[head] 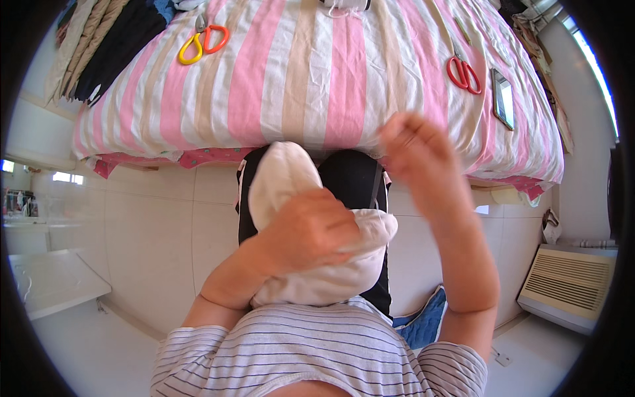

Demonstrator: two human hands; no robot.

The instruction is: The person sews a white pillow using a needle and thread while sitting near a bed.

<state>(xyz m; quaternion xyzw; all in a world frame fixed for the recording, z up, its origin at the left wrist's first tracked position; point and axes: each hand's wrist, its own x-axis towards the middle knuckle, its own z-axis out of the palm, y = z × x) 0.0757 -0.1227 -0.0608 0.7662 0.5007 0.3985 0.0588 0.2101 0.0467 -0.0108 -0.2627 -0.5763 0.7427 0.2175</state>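
On my lap lies a cream-white cloth piece (285, 173), plump and curved, with a seam along its upper lobe. My left hand (310, 231) grips it around the middle, and the end (379, 226) on the right pokes out past my fingers. A thin thread (378, 204) seems to rise from that end. My right hand (419, 149) is raised apart from the cloth, near the bed's front edge. It is motion-blurred, with its fingers bent and the thumb near the index finger. Whether something small is pinched there is not visible.
Before me is a bed with a striped sheet (302, 74). On it lie scissors with yellow and orange handles (203, 42), red-handled scissors (464, 74), a phone (503, 99) and a spool of white thread (347, 5). Folded clothes (116, 47) sit at the left, a slatted appliance (565, 283) at the right.
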